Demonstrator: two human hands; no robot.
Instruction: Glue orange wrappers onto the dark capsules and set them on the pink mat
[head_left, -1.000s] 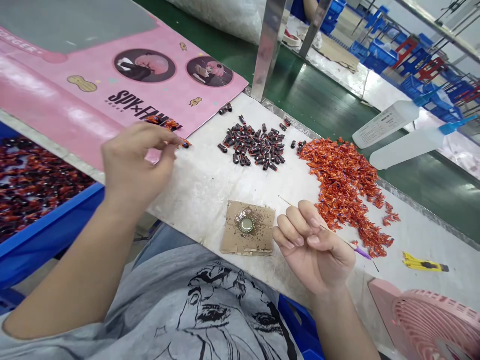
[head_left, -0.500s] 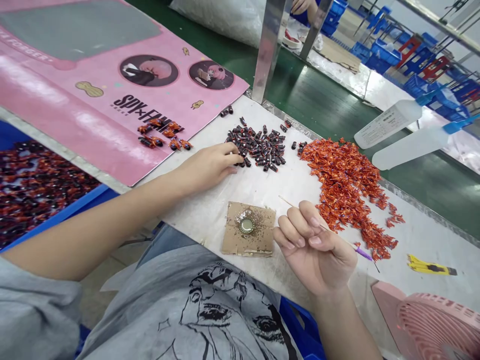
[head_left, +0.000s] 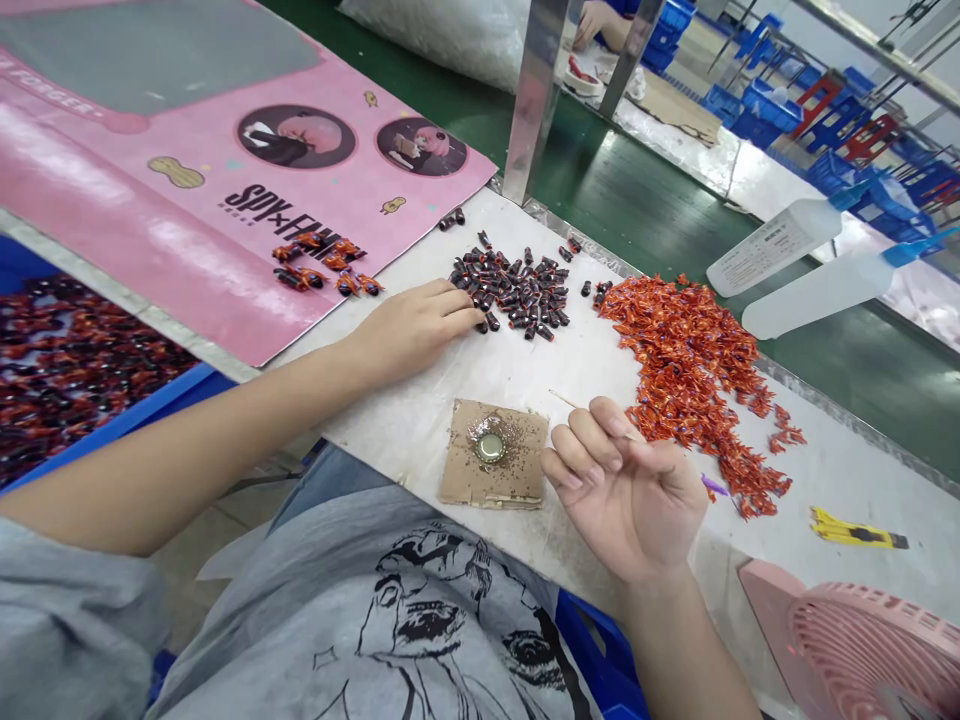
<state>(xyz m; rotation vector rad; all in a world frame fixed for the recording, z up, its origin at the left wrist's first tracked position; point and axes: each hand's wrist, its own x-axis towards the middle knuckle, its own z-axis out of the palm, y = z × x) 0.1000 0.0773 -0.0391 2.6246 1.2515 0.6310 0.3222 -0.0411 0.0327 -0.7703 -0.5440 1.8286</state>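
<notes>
Here's the left hand [head_left: 416, 330], laid flat-ish along the desk [head_left: 589, 350], fingertips right at the near left edge of the black pieces [head_left: 525, 290]! Has it pinched one? From where I'm standing, the fingers hide that, so I won't call it. Over on the right, the right hand [head_left: 630, 480] is curled palm-up around a thin stick [head_left: 562, 398], its tip poking out leftward, clear of everything.

So, the score. On the pink sheet [head_left: 195, 250], far left of the cardboard, sits a small group of black-and-orange pieces [head_left: 300, 278]; those look joined, and I'd count them as done. A blue bin [head_left: 150, 420] at the left is loaded with more in the same two colours, probably finished too, though it's too jumbled to be sure.

And what's left? Plenty! That black heap in the middle is far bigger than the group on the sheet, and the orange pieces [head_left: 690, 370] on the right make a larger mound again. Near the middle, the bottle cap [head_left: 491, 447] sits on the speckled cardboard [head_left: 456, 480], with no piece at it. By my reckoning this round is just at its start, and the whole job a long way from over.
</notes>
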